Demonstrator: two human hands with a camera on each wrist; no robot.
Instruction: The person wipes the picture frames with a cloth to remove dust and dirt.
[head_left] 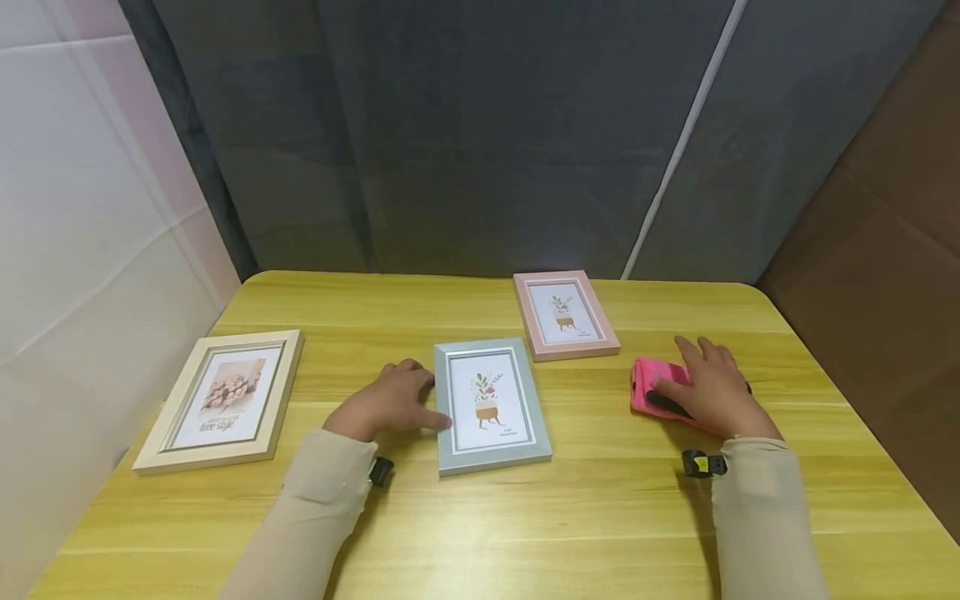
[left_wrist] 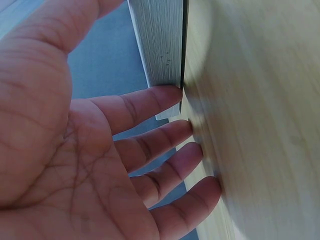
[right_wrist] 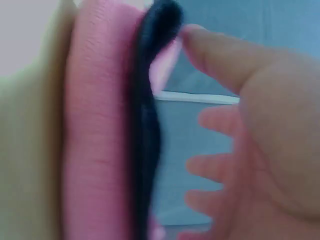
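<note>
A grey-blue picture frame (head_left: 536,417) with a potted-plant print lies flat at the middle of the table. At its left edge is my left hand (head_left: 393,398), thumb over the border. In the left wrist view the index finger of this hand (left_wrist: 100,150) meets the frame's side (left_wrist: 162,50), and the fingertips rest on the tabletop. To the right, my right hand (head_left: 716,387) hovers at a folded pink cloth item (head_left: 648,375) with a black strip. The right wrist view shows the thumb beside the black strip (right_wrist: 147,125), the other fingers of the hand (right_wrist: 270,135) spread apart from the pink cloth.
A pink picture frame (head_left: 609,346) lies behind the grey-blue one, toward the table's back edge. A larger cream frame (head_left: 285,375) lies at the left. Dark grey fabric (head_left: 480,150) hangs behind the wooden table (head_left: 600,533), with white fabric on the left and brown on the right.
</note>
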